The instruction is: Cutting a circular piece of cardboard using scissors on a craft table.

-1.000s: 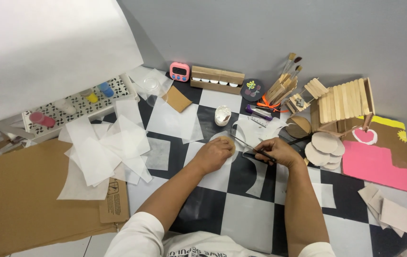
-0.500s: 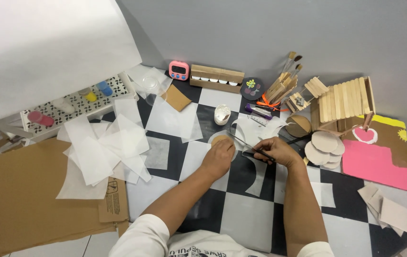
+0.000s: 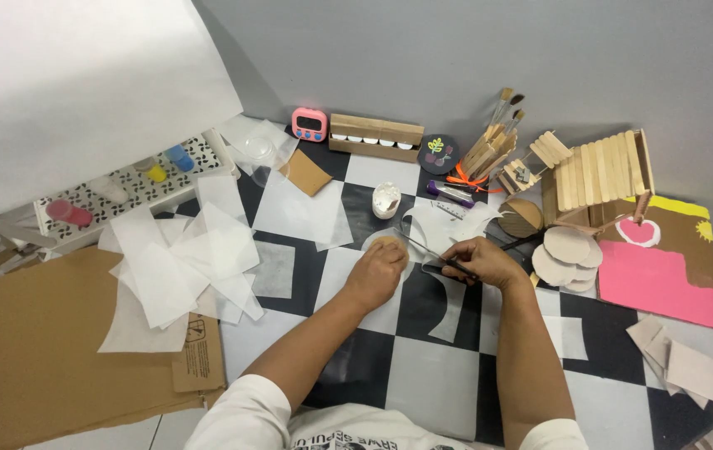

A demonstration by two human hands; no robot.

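- Surface: black-and-white checkered floor mat (image 3: 423, 392) laid against a grey wall (image 3: 456, 58); a large white sheet (image 3: 73, 75) leans in at upper left. Flattened brown cardboard (image 3: 31, 367) lies on the left.
- A loose pile of white translucent paper pieces (image 3: 177, 267) overlaps the cardboard edge and the mat.
- Left hand (image 3: 377, 271): palm down, fingers curled over a round brown cardboard disc (image 3: 387, 243) that lies on a white paper circle at mid-mat, pressing it flat.
- Right hand (image 3: 481, 262): closed around scissors (image 3: 435, 258) with dark handles, blades pointing left toward the disc.
- Versus half a second earlier: left hand sits in nearly the same place on the disc; right hand holds the same grip on the scissors; no clear shift of nearby items.
- Containers: small white cup (image 3: 386, 200) just behind the disc, whitish contents, cannot tell what. Long wooden box (image 3: 375, 137) by the wall holds a row of small white-topped pots. White perforated tray (image 3: 123, 187) at left carries bottles with blue, yellow and pink colour.
- Also near the wall: pink digital timer (image 3: 310, 124), bundle of brushes and wooden sticks (image 3: 490, 146), a house of wooden sticks (image 3: 602, 171).
- Right side: stack of pale cardboard discs (image 3: 569, 257), pink painted board (image 3: 656, 283).
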